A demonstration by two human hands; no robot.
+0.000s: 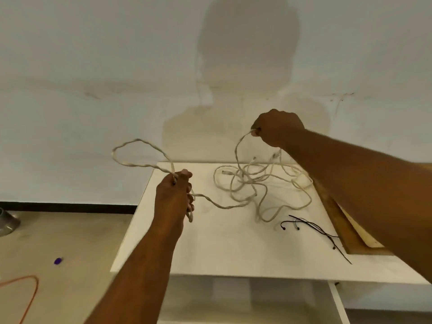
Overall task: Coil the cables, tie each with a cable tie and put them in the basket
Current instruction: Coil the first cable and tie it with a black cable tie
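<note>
Head view, single frame. Left hand [175, 197] is closed around an off-white cable [222, 205] with the thumb on top. A loop [138, 141] stands up and to the left out of the fist, and a short bight hangs below the fingers. I read this as the gathering hand, held low over the near-left part of the white table [210, 249] so that each turn can be pinned in one place. Right hand [277, 128] is raised toward the wall and pinches a strand near what looks like a plug end. The strand drops from it into the loose pile [268, 181] of cables on the far half of the table. In my judgement, lifting it high lets the length hang free and shows where it crosses the others. I cannot tell whether this strand and the one in the left hand are the same cable, since both run into the tangle. Black cable ties [311, 226] lie on the table just in front of the pile, apart from it and near the right forearm, handy for the tying step. A wooden tray [343, 230] sits at the table's right edge, partly hidden by that forearm; I cannot say whether it is the basket. Nothing looks tied, and I see nothing in the tray. Stage: early, first coil begun. Risk: a pull may drag the whole tangle rather than one cable.
</note>
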